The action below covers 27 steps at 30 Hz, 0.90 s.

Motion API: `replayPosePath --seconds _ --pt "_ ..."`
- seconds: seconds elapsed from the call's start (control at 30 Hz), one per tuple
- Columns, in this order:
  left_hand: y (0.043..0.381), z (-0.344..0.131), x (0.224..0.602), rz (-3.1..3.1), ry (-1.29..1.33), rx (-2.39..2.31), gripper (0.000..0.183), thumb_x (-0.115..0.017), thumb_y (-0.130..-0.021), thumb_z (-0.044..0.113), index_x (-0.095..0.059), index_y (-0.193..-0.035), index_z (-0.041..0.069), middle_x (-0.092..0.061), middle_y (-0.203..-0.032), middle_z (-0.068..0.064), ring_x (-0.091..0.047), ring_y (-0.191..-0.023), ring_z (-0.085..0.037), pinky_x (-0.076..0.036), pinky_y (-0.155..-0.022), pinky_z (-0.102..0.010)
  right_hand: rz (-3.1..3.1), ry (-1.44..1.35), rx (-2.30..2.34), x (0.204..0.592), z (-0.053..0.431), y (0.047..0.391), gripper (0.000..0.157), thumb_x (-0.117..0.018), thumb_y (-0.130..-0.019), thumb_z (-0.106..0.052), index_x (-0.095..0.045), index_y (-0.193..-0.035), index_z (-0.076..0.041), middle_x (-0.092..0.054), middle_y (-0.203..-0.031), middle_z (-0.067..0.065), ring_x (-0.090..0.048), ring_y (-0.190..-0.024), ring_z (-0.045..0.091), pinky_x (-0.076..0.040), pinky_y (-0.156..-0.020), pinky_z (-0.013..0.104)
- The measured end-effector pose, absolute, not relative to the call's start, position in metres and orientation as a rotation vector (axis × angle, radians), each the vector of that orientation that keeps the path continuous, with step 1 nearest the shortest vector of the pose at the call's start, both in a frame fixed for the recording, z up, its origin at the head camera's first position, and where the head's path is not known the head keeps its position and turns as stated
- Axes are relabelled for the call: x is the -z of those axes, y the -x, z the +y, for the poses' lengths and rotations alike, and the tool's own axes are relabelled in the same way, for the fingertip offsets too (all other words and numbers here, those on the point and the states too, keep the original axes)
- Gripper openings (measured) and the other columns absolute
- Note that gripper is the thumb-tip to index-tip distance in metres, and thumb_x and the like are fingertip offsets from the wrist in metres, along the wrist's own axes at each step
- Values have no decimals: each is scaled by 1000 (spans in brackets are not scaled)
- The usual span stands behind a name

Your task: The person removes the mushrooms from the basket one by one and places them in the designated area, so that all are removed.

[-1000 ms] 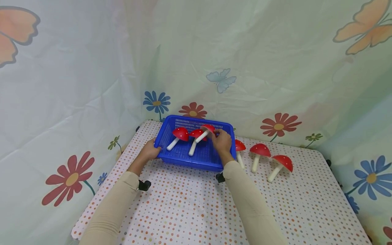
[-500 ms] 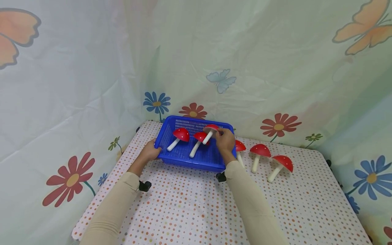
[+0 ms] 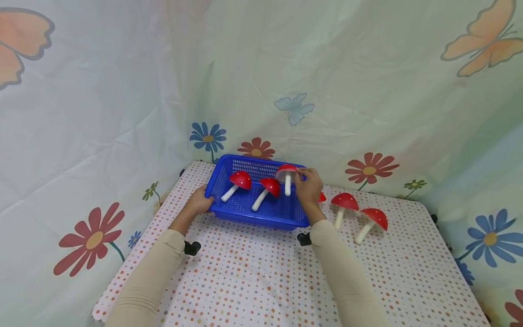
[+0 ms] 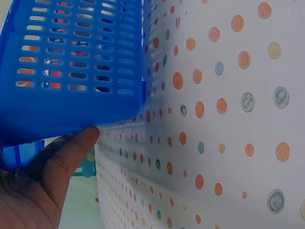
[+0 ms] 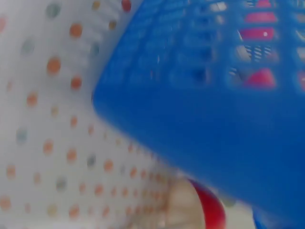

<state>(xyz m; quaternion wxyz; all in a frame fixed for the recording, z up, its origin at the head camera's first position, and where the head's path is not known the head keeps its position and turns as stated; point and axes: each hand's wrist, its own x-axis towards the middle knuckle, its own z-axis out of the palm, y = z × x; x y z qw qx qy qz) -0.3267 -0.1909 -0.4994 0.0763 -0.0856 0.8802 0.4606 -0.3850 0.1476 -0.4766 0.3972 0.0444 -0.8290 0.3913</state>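
1. The left hand (image 3: 199, 201) is curled, gripping the left end of the basket (image 3: 255, 220).
2. The right hand (image 3: 309, 184), nearly closed, pinches an upright mushroom (image 3: 288, 182) by its cap at the basket's right end.
3. Two others (image 3: 241, 180) lie inside; three more (image 3: 345, 200) are on the table (image 3: 245, 272).

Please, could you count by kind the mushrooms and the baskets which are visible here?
Red-capped mushrooms: 6 (one mostly hidden behind the right hand)
Blue basket: 1
Total: 7
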Motion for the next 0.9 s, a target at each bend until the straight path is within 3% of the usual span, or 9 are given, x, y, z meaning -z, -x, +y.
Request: replayPosePath --seconds 0.13,0.3,0.4,0.7,0.77,0.9 --pt "327 -190 499 2639 248 -1382 59 -44 -100 11 -26 -155 6 -50 -141 -28 -67 -106 -34 -62 -77 -38 -2005 -210 -999 464 166 371 16 -66 -84 2 -78 -95 2 -71 -97 15 -70 -90 30 -61 -71 39" --pt "327 -191 501 2637 241 -1378 59 -44 -100 11 -25 -155 6 -50 -142 -28 -66 -107 -34 -62 -78 -38 -1931 -332 -1051 450 192 345 15 -66 -84 6 -76 -95 6 -69 -98 17 -71 -88 33 -57 -77 12" --pt "327 -191 501 2644 240 -1376 58 -44 -100 11 -26 -155 6 -49 -142 -28 -65 -110 -36 -62 -79 -38 -1918 -402 -1019 447 208 329 14 -67 -83 9 -76 -94 7 -69 -97 18 -70 -86 33 -51 -80 4" --pt "324 -193 498 2640 221 -1388 59 -43 -99 11 -25 -155 4 -47 -143 -31 -64 -114 -40 -63 -77 -37 -1915 -447 -954 463 254 275 18 -70 -77 16 -75 -92 9 -69 -94 21 -61 -91 -7 -48 -84 1" --pt "325 -193 498 2636 219 -1393 59 -42 -99 10 -25 -155 3 -47 -143 -31 -64 -114 -41 -63 -77 -37 -1945 -449 -914 472 261 266 20 -72 -75 18 -75 -92 9 -69 -93 20 -64 -89 -2 -47 -84 1" --pt "325 -192 499 2626 221 -1401 57 -41 -100 10 -25 -154 3 -47 -142 -32 -64 -113 -41 -63 -77 -37 -2046 -445 -822 491 269 251 22 -74 -72 18 -75 -92 9 -71 -93 20 -71 -82 23 -43 -84 -2"
